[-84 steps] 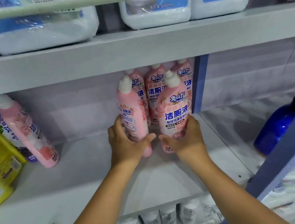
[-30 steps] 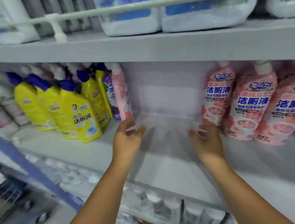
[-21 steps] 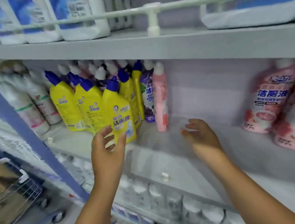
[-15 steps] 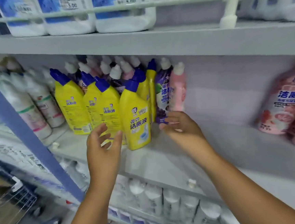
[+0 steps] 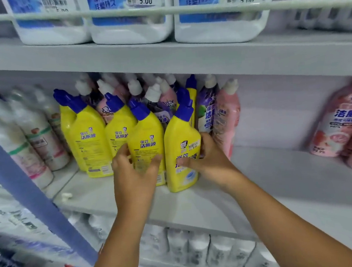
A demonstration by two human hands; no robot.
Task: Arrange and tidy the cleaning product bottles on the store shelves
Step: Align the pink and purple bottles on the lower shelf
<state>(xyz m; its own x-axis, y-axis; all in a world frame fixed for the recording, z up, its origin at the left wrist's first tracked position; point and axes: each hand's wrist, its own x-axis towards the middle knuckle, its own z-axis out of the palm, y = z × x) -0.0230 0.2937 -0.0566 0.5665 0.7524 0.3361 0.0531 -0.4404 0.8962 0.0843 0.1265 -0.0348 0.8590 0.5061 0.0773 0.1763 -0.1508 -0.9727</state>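
A: Yellow plastic, glossy and slick — the left hand curls its fingers and thumb round the second yellow bottle at frame centre, and the right hand clamps the front yellow bottle just beside it, both standing on the grey shelf.

B: The risk?

A: I'd judge the tall, narrow-necked bottles top-heavy — a sideways shove could knock the pink bottle, right of centre, into the bare gap, or drag one off the front edge.
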